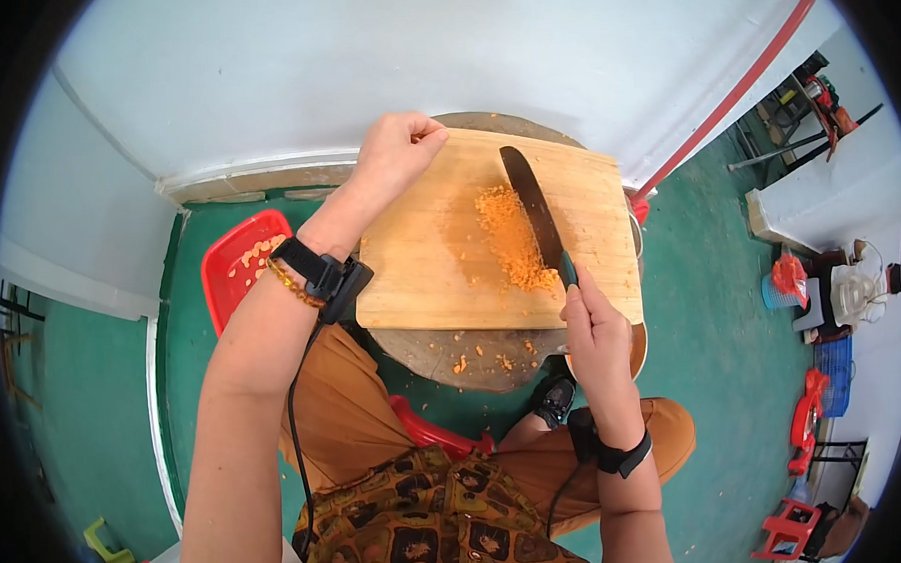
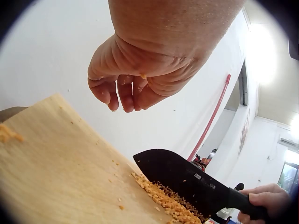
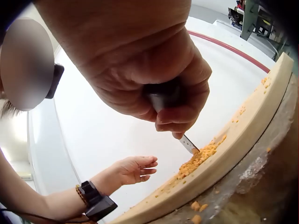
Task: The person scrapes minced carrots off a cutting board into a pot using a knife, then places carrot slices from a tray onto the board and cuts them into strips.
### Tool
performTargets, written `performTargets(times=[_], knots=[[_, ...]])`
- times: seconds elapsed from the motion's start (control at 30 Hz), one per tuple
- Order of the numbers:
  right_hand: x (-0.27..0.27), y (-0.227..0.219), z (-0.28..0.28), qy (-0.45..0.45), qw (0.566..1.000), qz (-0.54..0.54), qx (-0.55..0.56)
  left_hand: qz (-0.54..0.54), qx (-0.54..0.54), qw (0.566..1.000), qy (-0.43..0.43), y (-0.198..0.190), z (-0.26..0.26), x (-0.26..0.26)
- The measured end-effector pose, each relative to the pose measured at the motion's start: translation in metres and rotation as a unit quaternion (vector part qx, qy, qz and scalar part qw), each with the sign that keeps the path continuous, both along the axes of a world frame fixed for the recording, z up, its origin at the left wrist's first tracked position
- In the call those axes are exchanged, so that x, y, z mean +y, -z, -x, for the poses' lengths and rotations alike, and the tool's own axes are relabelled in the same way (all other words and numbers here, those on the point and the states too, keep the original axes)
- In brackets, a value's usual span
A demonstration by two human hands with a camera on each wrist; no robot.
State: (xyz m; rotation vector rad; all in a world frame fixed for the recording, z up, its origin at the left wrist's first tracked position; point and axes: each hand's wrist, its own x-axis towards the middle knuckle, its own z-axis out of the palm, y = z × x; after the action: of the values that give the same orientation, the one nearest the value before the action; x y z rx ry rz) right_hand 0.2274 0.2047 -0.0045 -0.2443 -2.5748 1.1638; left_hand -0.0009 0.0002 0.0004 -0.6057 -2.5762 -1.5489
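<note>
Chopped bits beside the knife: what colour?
The chopped bits are orange, clearest in the head view.

The board point(image 1: 411, 288) is made of smooth wood, the blade point(image 2: 175, 172) of dull black metal, the tub point(image 1: 217, 280) of shiny plastic, the shirt point(image 1: 400, 526) of cloth.

Pale walls point(image 1: 363, 56) (one bearing a red strip point(image 1: 732, 88)) meet a green floor point(image 1: 710, 332) under bright light point(image 2: 261, 56).

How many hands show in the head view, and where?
2: the left hand near the far left corner of the cutting board, the right hand gripping the knife by its handle.
</note>
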Motion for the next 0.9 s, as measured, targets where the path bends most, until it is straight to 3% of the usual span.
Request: performTargets(times=[0.1, 0.3, 0.4, 0.6, 0.7, 0.8, 0.9], knots=[[-0.002, -0.010, -0.003, 0.028, 0.995, 0.090, -0.004, -0.009, -0.010, 1.000, -0.001, 0.000, 0.000, -0.001], [0.003, -0.006, -0.001, 0.041, 0.994, 0.073, -0.064, -0.001, -0.001, 1.000, 0.005, 0.002, 0.004, -0.001], [-0.001, -0.013, -0.003, 0.035, 0.996, 0.084, -0.008, -0.005, -0.013, 1.000, -0.001, -0.002, -0.001, -0.001], [0.001, -0.013, -0.001, 0.050, 0.994, 0.076, -0.060, 0.004, 0.000, 1.000, 0.005, -0.001, 0.001, -0.002], [0.000, -0.011, -0.002, 0.042, 0.996, 0.078, 0.005, -0.012, -0.005, 1.000, -0.003, -0.001, -0.002, -0.001], [0.005, -0.007, -0.001, 0.041, 0.995, 0.059, -0.065, -0.013, -0.006, 1.000, 0.003, 0.001, -0.001, -0.001], [0.003, -0.009, -0.003, 0.043, 0.994, 0.095, -0.023, -0.015, 0.000, 1.000, 0.005, 0.002, 0.001, -0.002]])
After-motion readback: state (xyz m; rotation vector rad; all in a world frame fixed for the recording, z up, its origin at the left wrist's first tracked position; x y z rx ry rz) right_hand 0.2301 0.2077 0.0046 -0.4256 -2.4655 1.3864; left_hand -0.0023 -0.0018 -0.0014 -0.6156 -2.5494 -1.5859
